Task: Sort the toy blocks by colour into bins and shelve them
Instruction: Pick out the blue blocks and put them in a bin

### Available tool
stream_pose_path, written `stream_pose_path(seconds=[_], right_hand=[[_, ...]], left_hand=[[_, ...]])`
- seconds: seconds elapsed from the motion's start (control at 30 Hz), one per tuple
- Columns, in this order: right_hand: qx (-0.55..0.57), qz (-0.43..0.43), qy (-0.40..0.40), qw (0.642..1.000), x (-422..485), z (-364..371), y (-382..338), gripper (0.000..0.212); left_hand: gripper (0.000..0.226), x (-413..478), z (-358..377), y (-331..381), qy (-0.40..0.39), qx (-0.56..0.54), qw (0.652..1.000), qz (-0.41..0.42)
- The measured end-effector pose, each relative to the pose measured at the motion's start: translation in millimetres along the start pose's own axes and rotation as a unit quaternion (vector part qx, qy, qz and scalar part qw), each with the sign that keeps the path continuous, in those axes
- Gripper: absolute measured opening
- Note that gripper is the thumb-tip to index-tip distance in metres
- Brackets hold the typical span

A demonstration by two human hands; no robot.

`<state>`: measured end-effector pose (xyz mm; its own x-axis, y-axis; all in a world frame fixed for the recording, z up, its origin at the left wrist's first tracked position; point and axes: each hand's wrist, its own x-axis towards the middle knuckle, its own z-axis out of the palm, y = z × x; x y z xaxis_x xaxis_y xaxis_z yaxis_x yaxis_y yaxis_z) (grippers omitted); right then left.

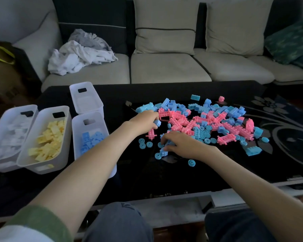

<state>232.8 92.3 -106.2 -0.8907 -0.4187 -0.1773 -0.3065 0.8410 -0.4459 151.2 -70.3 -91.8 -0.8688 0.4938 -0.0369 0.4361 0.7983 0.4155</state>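
A heap of pink and blue toy blocks (208, 119) lies on the black glass table (147, 172), with blue wheels (142, 145) scattered at its near edge. My left hand (143, 122) reaches into the heap's left side and grips a small blue block (157, 122). My right hand (180, 144) curls over several blue blocks (164, 151) in front of the heap. To the left stand four white bins: one with white blocks (9, 137), one with yellow blocks (47, 142), one with blue blocks (91, 138), and an empty bin (86, 98) behind it.
A grey sofa (164, 67) with cushions stands behind the table, with crumpled cloth (80, 55) on its left seat. A brown bag (2, 70) sits at far left. My knees (119, 222) are under the table's near edge.
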Motion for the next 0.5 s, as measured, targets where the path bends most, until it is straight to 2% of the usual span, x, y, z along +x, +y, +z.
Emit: stream_pose_path(seconds=[0.07,0.13,0.2,0.33,0.4,0.5], right_hand=[[0.000,0.004,0.004,1.000,1.5,-2.3,3.3,0.019],[0.010,0.018,0.026,0.999,3.0,-8.5,6.9,0.018],[0.028,0.033,0.070,0.997,5.3,-15.2,8.9,0.017],[0.121,0.057,0.142,0.981,10.8,-20.1,3.9,0.015],[0.207,0.067,0.157,0.963,13.4,-19.0,-1.0,0.018],[0.283,0.053,0.162,0.944,18.2,-14.7,-9.3,0.027]], left_hand=[[0.007,0.0,0.3,1.6,0.018,-0.051,0.998,-0.015],[0.007,-0.9,-0.5,2.1,0.028,-0.164,0.985,-0.052],[0.007,-5.4,-4.1,4.8,0.006,-0.303,0.949,-0.090],[0.012,-14.1,-12.8,8.9,-0.036,-0.518,0.843,-0.143],[0.014,-16.3,-16.3,9.9,-0.033,-0.572,0.803,-0.163],[0.016,-19.2,-16.5,12.3,-0.011,-0.611,0.770,-0.185]])
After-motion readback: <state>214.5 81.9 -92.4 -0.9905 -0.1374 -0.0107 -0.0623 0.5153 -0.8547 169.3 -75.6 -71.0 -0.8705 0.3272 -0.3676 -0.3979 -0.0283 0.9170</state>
